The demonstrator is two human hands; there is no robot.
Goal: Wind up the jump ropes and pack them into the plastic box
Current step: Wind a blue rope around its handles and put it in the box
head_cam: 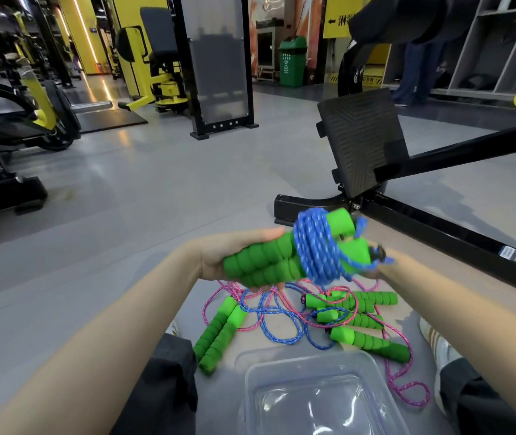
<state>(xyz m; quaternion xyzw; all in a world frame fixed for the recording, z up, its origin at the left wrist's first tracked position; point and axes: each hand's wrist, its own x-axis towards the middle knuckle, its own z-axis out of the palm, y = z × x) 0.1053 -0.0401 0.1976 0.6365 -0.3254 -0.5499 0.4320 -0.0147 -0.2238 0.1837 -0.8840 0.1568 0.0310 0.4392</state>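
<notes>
My left hand (219, 257) grips two green foam handles (263, 262) of a jump rope, held side by side above the floor. Blue cord (313, 246) is wound in several loops around the handles' far ends. My right hand (376, 268) is mostly hidden behind the handles and holds the cord's end there, blurred. Below on the floor lie more jump ropes (282, 318) with green handles, their blue and pink cords tangled loose. A clear plastic box (319, 400) stands open between my legs, with nothing in it.
A black exercise machine frame (438, 240) with a ribbed footplate (360, 142) runs across the floor just beyond my hands. My knees (169, 372) flank the box. Yellow gym machines stand at the far left, a green bin at the back.
</notes>
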